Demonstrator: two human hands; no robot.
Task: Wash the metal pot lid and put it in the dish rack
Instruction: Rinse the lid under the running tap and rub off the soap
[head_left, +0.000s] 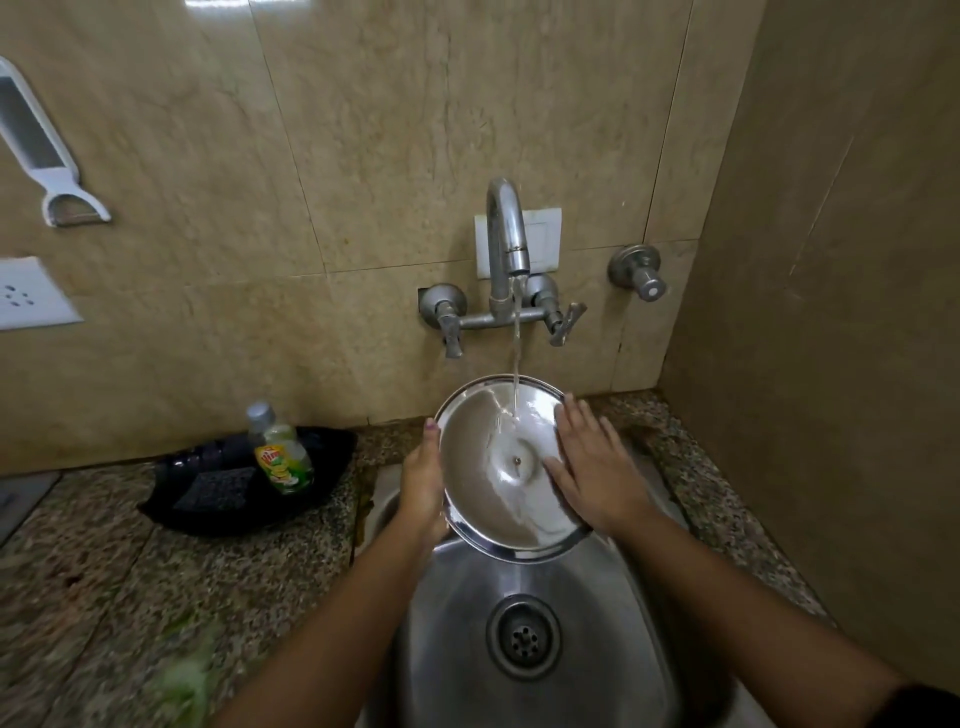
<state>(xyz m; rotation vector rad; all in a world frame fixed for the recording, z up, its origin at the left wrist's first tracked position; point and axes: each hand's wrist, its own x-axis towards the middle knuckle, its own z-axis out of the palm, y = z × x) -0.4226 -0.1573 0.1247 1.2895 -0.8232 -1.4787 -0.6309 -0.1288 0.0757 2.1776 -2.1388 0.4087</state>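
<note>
1. Lid, metal, round (488, 493): held tilted above the steel sink (447, 623), concave underside toward the wearer, centre rivet showing. Water from the wall tap (506, 228) lands on its upper inner face and runs down across it.

2. Risk, slippage: wet polished metal held by its rim on one side only. If the left hand's hold loosens, the lid would likely drop into the sink basin below.

3. Risk, splash: the stream strikes a sloped dish. A steeper tilt toward the wearer could throw water over the near edge onto the granite counter (104, 571).

4. Risk, incomplete wash: the soap bottle (283, 457) and dark scrub pad (215, 488) sit in the black tray (332, 447), well apart from the lid to its left. Whether the lid has been soaped cannot be told, so rinsing alone may leave residue.

5. Risk, placement: no dish rack is in view, so a wet carry out of the sink area is probably still to come.

6. Left hand (423, 486): clasped on the lid's left rim, thumb up along the edge, fingers hidden behind it. Forearm rises from bottom centre.

7. Right hand (592, 467): open and flat, grasping nothing, palm pressed on the lid's right inner face, fingers spread toward the centre and top.
</note>
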